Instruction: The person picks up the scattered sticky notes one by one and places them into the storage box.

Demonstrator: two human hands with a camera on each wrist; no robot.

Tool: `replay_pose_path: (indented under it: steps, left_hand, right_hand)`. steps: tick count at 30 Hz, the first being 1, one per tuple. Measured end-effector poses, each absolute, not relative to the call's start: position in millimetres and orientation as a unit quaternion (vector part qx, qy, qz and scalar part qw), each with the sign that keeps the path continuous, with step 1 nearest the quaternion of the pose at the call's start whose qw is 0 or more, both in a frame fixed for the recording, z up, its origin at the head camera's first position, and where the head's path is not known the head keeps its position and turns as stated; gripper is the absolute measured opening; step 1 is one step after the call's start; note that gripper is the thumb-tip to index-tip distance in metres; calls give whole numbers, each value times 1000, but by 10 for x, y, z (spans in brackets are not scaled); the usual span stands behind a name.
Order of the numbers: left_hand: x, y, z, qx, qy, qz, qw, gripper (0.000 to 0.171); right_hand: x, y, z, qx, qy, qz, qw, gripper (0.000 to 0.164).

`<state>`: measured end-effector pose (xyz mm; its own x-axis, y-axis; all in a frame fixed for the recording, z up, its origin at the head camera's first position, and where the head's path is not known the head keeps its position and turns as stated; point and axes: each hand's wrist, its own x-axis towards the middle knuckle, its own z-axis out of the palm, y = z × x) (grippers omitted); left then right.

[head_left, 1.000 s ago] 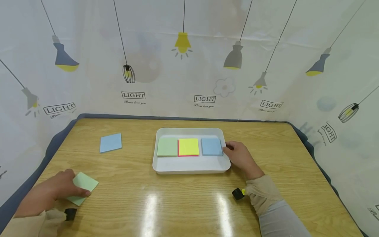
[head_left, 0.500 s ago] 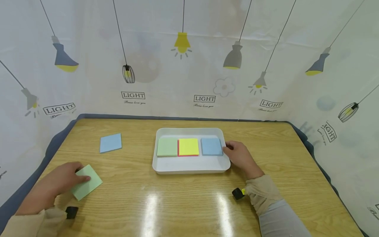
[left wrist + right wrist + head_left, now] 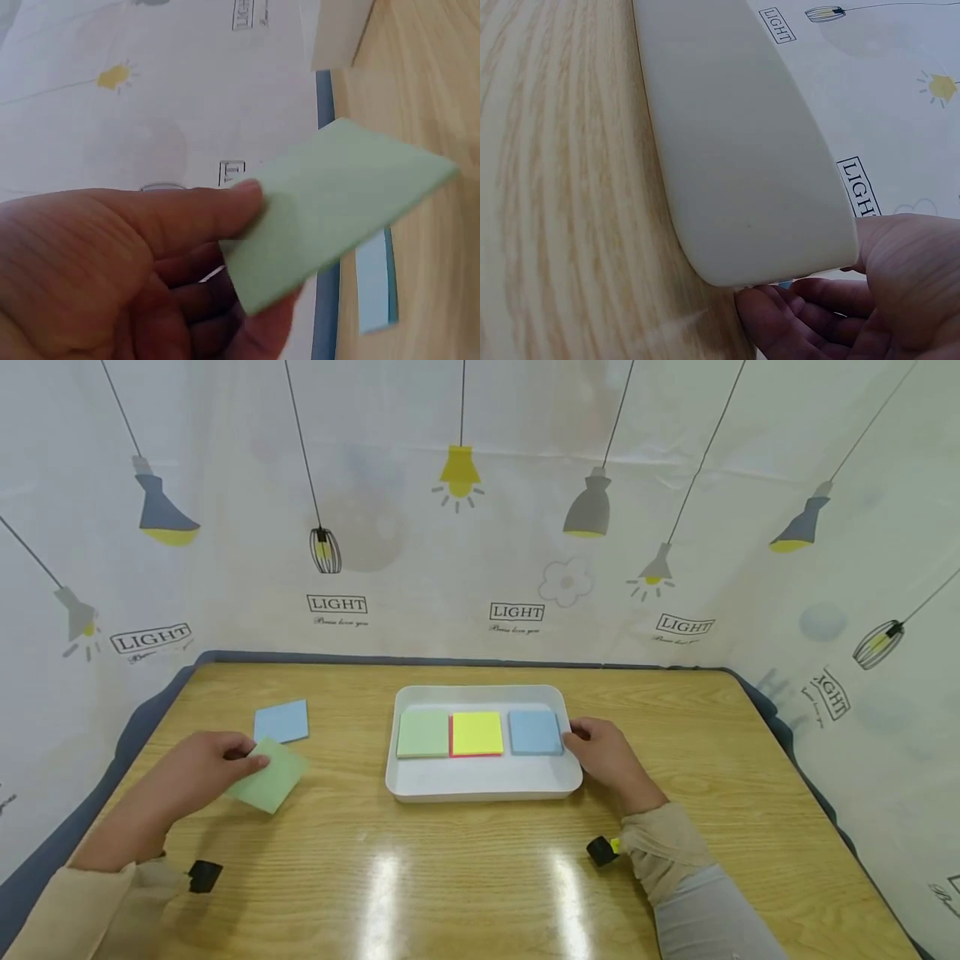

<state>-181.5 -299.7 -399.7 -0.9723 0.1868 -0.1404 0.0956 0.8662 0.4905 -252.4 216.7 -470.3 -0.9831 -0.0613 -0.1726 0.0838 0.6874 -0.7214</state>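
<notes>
My left hand [image 3: 197, 774] pinches a light green sticky note pad [image 3: 272, 777] by one corner, thumb on top, and holds it above the left side of the table. In the left wrist view the pad [image 3: 337, 202] is tilted, and its thin edge shows. A blue sticky note pad [image 3: 281, 722] lies on the table just behind it. At the right end of a white tray [image 3: 480, 783], my right hand [image 3: 611, 760] grips the wall. Inside the tray a green pad [image 3: 423, 733], a yellow pad [image 3: 477, 732] over a red one, and a blue pad [image 3: 536, 732] lie in a row.
The wooden table [image 3: 465, 877] has a dark blue border along its back and sides. Behind it hangs a pale cloth [image 3: 420, 560] printed with lamps. Each wrist wears a small black device, such as the one [image 3: 602, 851] on the right.
My left hand has lifted the green sticky note pad off the table at the front left and carried it up and to the right. The right hand stays at the tray.
</notes>
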Motion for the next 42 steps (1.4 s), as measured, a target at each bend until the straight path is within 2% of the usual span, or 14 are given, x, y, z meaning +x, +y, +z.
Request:
replay_pose_path:
  steps: [5, 14, 21, 33, 42]
  left_hand:
    - [-1947, -2806, -3847, 51, 952, 285, 96, 63]
    - [-2220, -2326, -3753, 9, 909, 410, 77, 46]
    - [-2438, -1928, -3810, 18, 885, 461, 68, 36]
    - [-2777, -1263, -3855, 12, 825, 547, 143, 29]
    - [-2934, -803, -3941, 15, 801, 571, 176, 24]
  right_hand:
    - [-2523, 2166, -4698, 2, 914, -395, 90, 40]
    - [-2531, 2160, -4715, 8, 913, -396, 95, 41]
    - [-2536, 2145, -4717, 16, 912, -397, 97, 42]
    - [-2534, 2158, -4714, 23, 912, -396, 101, 41]
    - [-2542, 2160, -4698, 17, 915, -392, 94, 39]
